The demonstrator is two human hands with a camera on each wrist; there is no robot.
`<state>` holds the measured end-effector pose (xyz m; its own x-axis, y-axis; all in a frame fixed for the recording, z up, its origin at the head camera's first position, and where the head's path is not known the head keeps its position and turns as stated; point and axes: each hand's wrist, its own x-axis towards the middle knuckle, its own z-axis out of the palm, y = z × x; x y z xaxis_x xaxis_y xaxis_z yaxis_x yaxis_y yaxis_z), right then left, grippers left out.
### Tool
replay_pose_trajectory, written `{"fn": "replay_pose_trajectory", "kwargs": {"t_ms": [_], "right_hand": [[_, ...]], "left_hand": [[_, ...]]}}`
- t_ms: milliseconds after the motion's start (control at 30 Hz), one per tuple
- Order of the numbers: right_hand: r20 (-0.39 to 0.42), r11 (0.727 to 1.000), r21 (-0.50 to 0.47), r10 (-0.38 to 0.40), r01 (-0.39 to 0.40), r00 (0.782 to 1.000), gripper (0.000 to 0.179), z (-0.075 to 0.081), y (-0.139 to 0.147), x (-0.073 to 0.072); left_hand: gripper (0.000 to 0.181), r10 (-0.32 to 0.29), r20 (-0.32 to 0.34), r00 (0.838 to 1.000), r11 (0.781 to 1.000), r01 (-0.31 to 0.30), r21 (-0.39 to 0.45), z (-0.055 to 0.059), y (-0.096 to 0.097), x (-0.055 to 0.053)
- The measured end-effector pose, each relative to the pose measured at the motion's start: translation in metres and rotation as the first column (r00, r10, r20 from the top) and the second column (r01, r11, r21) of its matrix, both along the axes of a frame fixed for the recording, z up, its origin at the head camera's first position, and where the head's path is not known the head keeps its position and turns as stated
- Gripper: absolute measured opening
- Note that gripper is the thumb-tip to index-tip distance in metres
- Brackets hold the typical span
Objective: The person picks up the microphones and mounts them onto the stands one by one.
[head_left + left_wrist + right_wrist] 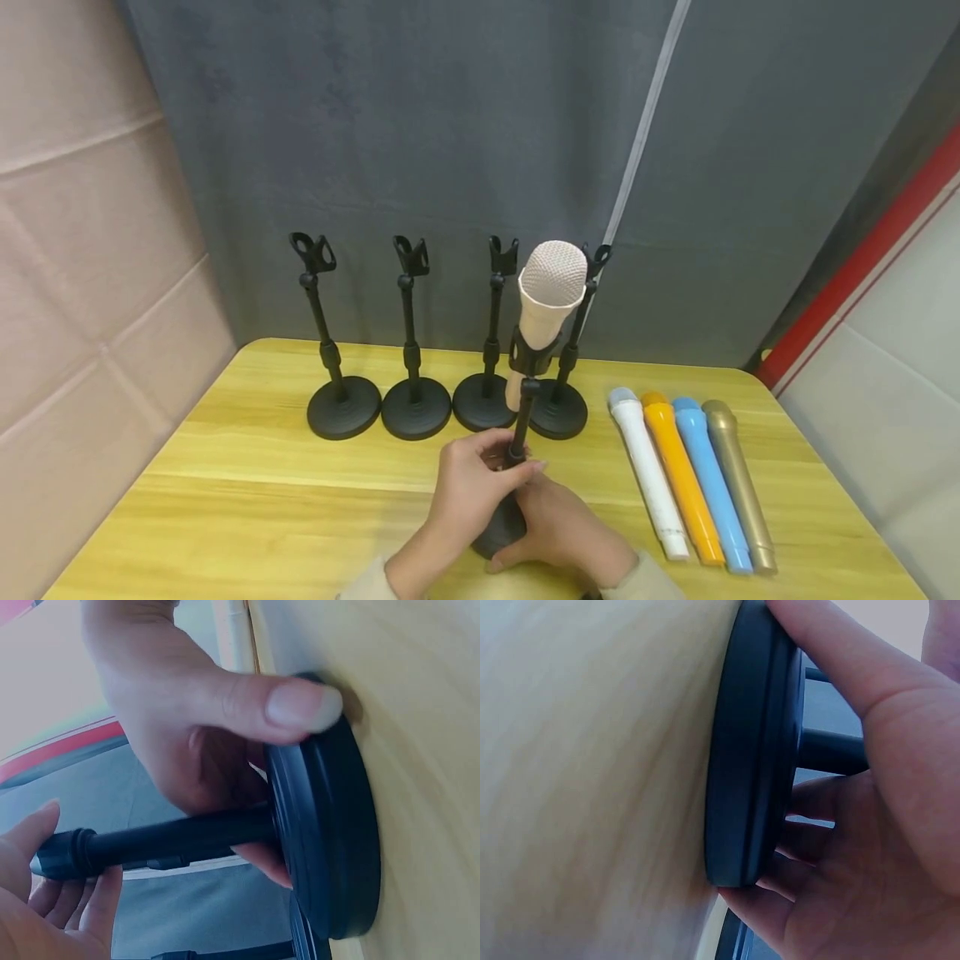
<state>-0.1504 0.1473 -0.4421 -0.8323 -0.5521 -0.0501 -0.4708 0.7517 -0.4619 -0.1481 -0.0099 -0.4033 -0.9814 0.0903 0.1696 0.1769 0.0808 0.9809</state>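
Observation:
A cream microphone [551, 287] sits tilted in the clip of a black desktop microphone stand [501, 525], its mesh head upward. My left hand [468, 487] grips the pole of this stand; in the left wrist view its fingers and thumb [34, 832] are around the collar. Lower down, my right hand [562, 529] holds the round base [750, 765] by its rim, the thumb on the near side and fingers around the far side. The base stands right at the tabletop in both wrist views.
Several black microphone stands with bare clips, such as the leftmost one [343, 408], line the back of the wooden table [262, 500]. To the right lie a white microphone [651, 475], an orange one [684, 479], a blue one [712, 483] and a gold one [741, 487].

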Motion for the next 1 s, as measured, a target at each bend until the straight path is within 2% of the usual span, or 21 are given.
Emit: {"fn": "replay_pose_trajectory", "kwargs": {"t_ms": [133, 267, 333, 400, 467, 533, 667, 767, 833, 900, 1000], "right_hand": [[0.013, 1.000, 0.009, -0.011, 0.011, 1.000, 0.126, -0.001, 0.000, 0.000], [0.025, 1.000, 0.015, -0.019, 0.019, 1.000, 0.123, -0.002, 0.001, 0.000], [0.028, 1.000, 0.015, -0.025, 0.025, 0.999, 0.121, -0.002, 0.002, 0.000], [0.026, 0.999, 0.015, -0.031, 0.031, 0.999, 0.121, -0.002, 0.002, 0.000], [0.025, 0.999, 0.017, -0.036, 0.035, 0.999, 0.120, -0.002, 0.003, 0.000], [0.022, 0.999, 0.018, -0.038, 0.038, 0.999, 0.119, -0.002, 0.003, -0.001], [0.027, 0.998, 0.044, -0.043, 0.041, 0.999, 0.113, -0.001, 0.003, -0.002], [0.028, 0.998, 0.063, -0.031, 0.029, 0.999, 0.111, -0.001, 0.001, -0.002], [0.024, 0.997, 0.078, -0.022, 0.020, 0.999, 0.109, -0.001, 0.000, -0.002], [0.016, 0.996, 0.088, -0.014, 0.013, 1.000, 0.109, -0.001, -0.001, -0.002], [0.008, 0.995, 0.101, -0.010, 0.009, 1.000, 0.110, -0.001, -0.001, -0.002]], "left_hand": [[0.029, -0.050, -0.013, 0.999, 0.998, 0.049, -0.042, -0.002, -0.004, -0.002], [0.031, -0.136, -0.011, 0.991, 0.987, 0.135, -0.086, -0.004, -0.010, -0.005], [0.034, -0.203, 0.005, 0.979, 0.976, 0.202, -0.077, -0.003, -0.015, -0.007], [0.037, -0.287, 0.028, 0.958, 0.957, 0.288, -0.041, -0.001, -0.020, -0.012], [0.038, -0.386, 0.042, 0.922, 0.922, 0.386, 0.001, 0.001, -0.026, -0.018], [0.039, -0.490, 0.032, 0.871, 0.872, 0.489, 0.025, 0.003, -0.031, -0.026], [0.037, -0.673, -0.005, 0.739, 0.739, 0.673, 0.013, 0.003, -0.039, -0.045], [0.037, -0.762, -0.001, 0.648, 0.648, 0.762, -0.009, 0.001, -0.042, -0.059], [0.036, -0.798, 0.008, 0.603, 0.602, 0.798, -0.020, 0.000, -0.043, -0.065], [0.036, -0.825, 0.023, 0.565, 0.565, 0.825, -0.019, 0.000, -0.043, -0.071], [0.034, -0.848, 0.036, 0.529, 0.529, 0.848, -0.013, 0.001, -0.042, -0.076]]}}
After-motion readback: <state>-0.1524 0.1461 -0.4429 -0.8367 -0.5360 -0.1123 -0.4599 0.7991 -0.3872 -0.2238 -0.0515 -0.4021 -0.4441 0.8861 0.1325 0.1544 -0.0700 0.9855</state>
